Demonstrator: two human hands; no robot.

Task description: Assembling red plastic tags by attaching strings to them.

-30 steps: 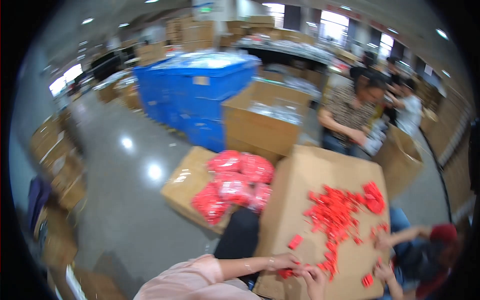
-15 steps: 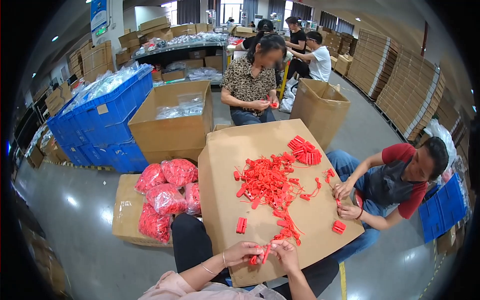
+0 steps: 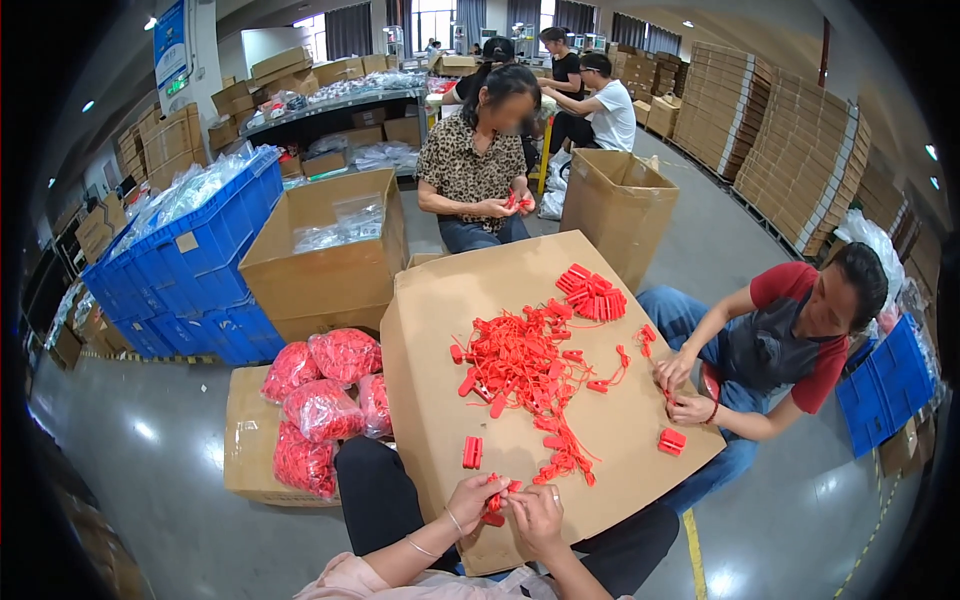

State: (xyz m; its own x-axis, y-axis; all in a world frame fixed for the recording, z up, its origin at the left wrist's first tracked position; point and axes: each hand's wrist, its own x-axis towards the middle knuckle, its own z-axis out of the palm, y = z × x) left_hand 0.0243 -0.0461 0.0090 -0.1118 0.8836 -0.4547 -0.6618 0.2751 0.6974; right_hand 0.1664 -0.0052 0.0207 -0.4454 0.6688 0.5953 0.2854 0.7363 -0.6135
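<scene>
A small red plastic tie point(image 3: 495, 500) is pinched between the left hand point(image 3: 472, 500) and right hand point(image 3: 535, 515), at the near edge of a large cardboard sheet point(image 3: 440, 330). Just beyond it on the sheet lies a paired red piece point(image 3: 472, 452), and further in, a tangled heap of red ties point(image 3: 520, 365).

The red ties point(image 3: 520, 365) look like smooth, slightly glossy plastic. They lie on a sheet of matt brown cardboard point(image 3: 610, 440). Clear, shiny plastic bags point(image 3: 325, 410) hold more of them. The crates point(image 3: 200, 250) are hard blue plastic. The floor point(image 3: 160, 450) is grey, polished and reflective.
</scene>
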